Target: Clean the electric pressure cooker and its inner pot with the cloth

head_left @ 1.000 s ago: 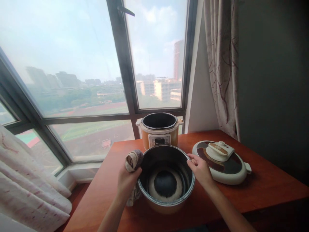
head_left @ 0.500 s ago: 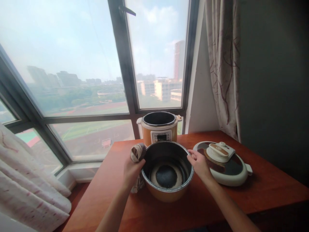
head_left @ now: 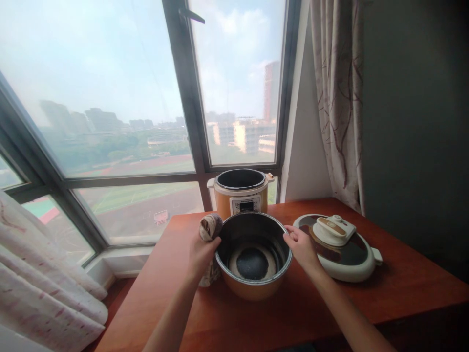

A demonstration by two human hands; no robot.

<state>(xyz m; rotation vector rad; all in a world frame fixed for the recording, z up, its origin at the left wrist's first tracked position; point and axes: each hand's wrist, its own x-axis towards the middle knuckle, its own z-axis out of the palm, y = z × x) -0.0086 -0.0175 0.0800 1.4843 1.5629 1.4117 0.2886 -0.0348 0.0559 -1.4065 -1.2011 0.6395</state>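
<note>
Orange pot [head_left: 252, 288], seemingly brown-striped cloth [head_left: 210, 228]

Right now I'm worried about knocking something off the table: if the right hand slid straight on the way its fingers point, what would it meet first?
The right hand grips the inner pot at its right rim, fingers pointing left. Going on, it would probably cross the open pot mouth and meet the far rim, where the left hand holds a cloth.

cooker [head_left: 242, 195] panel txt blurred, nothing legible
</note>
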